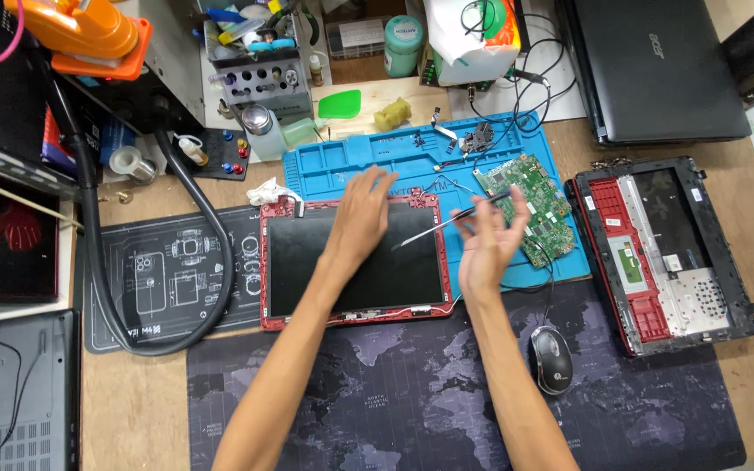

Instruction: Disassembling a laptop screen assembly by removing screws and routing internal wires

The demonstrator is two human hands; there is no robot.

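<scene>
Nearest you: dark world-map desk mat (377,392) and a black mouse (551,359) on the surface, by your right forearm.

Red-framed laptop screen panel (355,260) lies flat, dark face up, straddling the map mat and the blue repair mat (325,170).

Your left hand (361,214) rests on the panel's upper edge, fingers spread and laid flat, holding nothing. Keep that palm pressure even and low, off the centre of the glass, so the panel does not rock.

Your right hand (489,240) hovers just off the panel's right edge, fingers half open, thumb and forefinger pinching a thin metal pry tool (451,221). The tool slants down-left; its tip sits over the panel's upper right part. Whether the tip touches cannot be told. Work it shallow along the bezel seam rather than levering hard against the glass.

Just beyond the right hand: green circuit board (536,205) on the blue mat, with loose cables.

To the right, well apart: opened laptop base (665,253), red inner frame exposed.

Farther back: closed black laptop (652,65), parts rack (259,74), black flexible hose (194,253) curving across the left.
</scene>
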